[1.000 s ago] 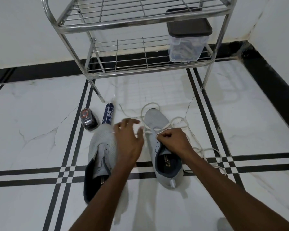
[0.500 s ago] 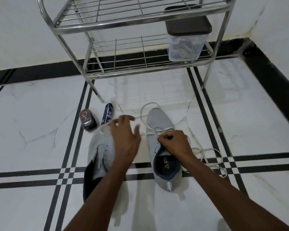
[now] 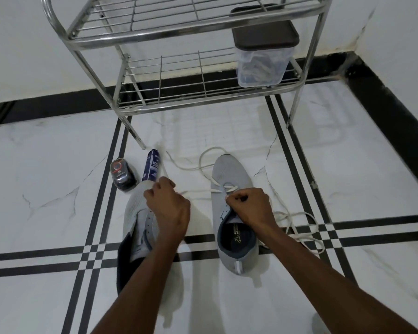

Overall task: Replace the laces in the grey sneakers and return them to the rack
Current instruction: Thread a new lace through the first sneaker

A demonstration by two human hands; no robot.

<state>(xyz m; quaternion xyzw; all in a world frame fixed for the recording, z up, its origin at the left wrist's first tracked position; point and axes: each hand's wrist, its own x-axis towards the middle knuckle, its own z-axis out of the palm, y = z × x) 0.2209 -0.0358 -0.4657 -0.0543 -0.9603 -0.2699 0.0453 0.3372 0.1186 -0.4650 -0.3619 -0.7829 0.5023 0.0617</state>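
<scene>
Two grey sneakers lie on the tiled floor. The right sneaker stands upright with a white lace threaded through its front eyelets. My right hand grips that sneaker's tongue area at the eyelets. My left hand hovers over the left sneaker, which lies tilted on its side, and pinches the stretched end of the white lace. Loose lace loops trail ahead of the toe and to the right of the shoe.
A steel wire rack stands ahead against the wall, with a clear lidded box on its lower shelf. A dark polish tin and a blue spray can lie beside the left sneaker's toe.
My left hand has curled from spread fingers to a pinch and drawn the lace taut to the left. My right hand stays on the right sneaker.
</scene>
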